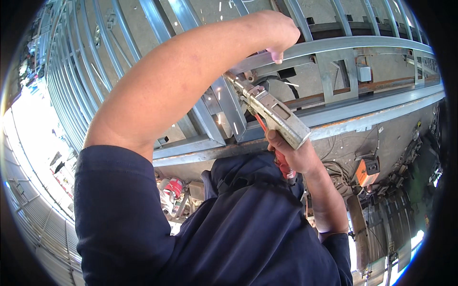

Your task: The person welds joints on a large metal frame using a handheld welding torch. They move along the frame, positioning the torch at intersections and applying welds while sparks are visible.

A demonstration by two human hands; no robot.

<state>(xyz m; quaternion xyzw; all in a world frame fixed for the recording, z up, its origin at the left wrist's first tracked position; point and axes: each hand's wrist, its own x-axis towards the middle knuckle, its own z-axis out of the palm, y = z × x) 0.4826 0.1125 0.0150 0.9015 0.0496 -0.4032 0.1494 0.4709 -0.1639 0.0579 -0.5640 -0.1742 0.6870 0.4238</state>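
Note:
My right hand (296, 155) is closed round the red handle of a silver handheld welding gun (281, 114), its thumb lying along the side. The gun points up and to the left, its nozzle at a joint of the grey metal frame (229, 107), close under my left forearm. Small sparks fly left of the nozzle. My left arm bends across the work, and my left hand (281, 33) hangs over the frame's long rail (334, 46), beyond the nozzle. One fingertip points down; the back of the hand hides the other fingers, and whether they touch the rail is unclear.
Rows of shiny metal bars (78, 66) curve away at the left and top. A front rail (377, 105) runs between me and the frame. On the floor at the right are an orange machine (367, 171) and coiled cable (336, 174). A red object (174, 187) lies low on the left.

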